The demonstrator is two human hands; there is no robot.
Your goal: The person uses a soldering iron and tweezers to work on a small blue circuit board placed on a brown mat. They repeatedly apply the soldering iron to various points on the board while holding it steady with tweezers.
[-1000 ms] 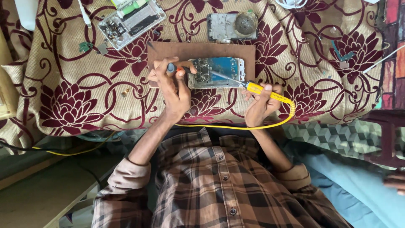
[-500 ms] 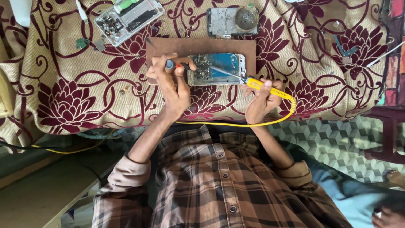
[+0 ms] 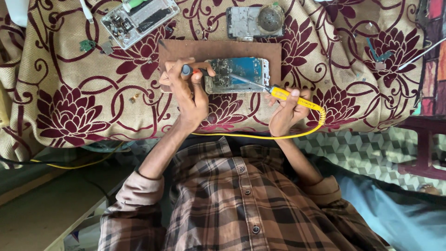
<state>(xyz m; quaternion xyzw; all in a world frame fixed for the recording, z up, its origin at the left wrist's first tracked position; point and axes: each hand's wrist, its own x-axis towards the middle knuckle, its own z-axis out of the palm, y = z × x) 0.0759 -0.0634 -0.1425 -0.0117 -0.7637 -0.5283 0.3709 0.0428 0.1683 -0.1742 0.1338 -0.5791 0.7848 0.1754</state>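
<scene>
Little has shifted since a moment ago: left hand stays curled around a small screwdriver beside the opened phone on its brown board. Right hand grips the yellow-handled soldering iron, tip on the phone.

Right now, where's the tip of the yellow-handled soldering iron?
In the head view, the soldering iron, held in the right hand, has its tip on the opened phone lying on the brown board, just right of the left hand.
</scene>
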